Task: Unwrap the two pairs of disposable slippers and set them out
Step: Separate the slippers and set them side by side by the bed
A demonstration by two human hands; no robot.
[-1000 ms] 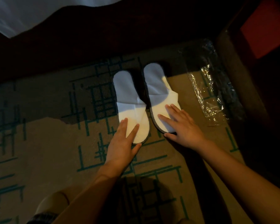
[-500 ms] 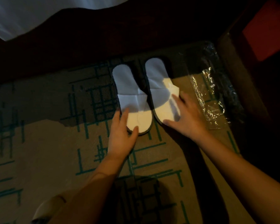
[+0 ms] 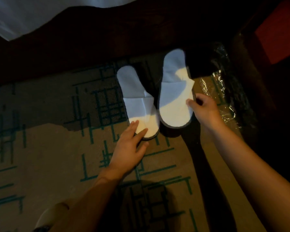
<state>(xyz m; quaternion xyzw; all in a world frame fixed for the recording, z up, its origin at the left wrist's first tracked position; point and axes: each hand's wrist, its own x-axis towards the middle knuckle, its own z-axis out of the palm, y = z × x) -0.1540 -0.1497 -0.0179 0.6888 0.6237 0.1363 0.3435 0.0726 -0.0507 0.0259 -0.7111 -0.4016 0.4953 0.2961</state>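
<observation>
i see two white disposable slippers on the patterned carpet (image 3: 45,148), soles down and side by side. the left slipper (image 3: 137,104) lies flat with its long axis running away from me, leaning a little leftward at the far end; its closed toe end is nearest me and its open heel end farthest. my left hand (image 3: 129,148) rests flat on that near toe end, fingers spread and extended, pressing rather than gripping, with the thumb off the sole's edge on the carpet.

the right slipper (image 3: 174,96) points the same way, toe towards me, heel towards the dark wooden bed frame (image 3: 107,44), and sits farther from me than its mate; whether it is lifted or flat i cannot tell. my right hand (image 3: 203,108) pinches its outer edge, thumb on top of the white upper and the other fingers curled at the dark sole rim, a narrow grip holding the slipper.

just beyond my right hand, on its outer side, an empty clear plastic wrapper (image 3: 224,91) lies crumpled on the carpet, close to the held slipper's edge. past that is dark furniture with a red panel (image 3: 279,36). white bedding (image 3: 40,12) hangs above the frame, well beyond both hands. between the two slippers' heels is a narrow dark gap; their toe ends almost touch.
</observation>
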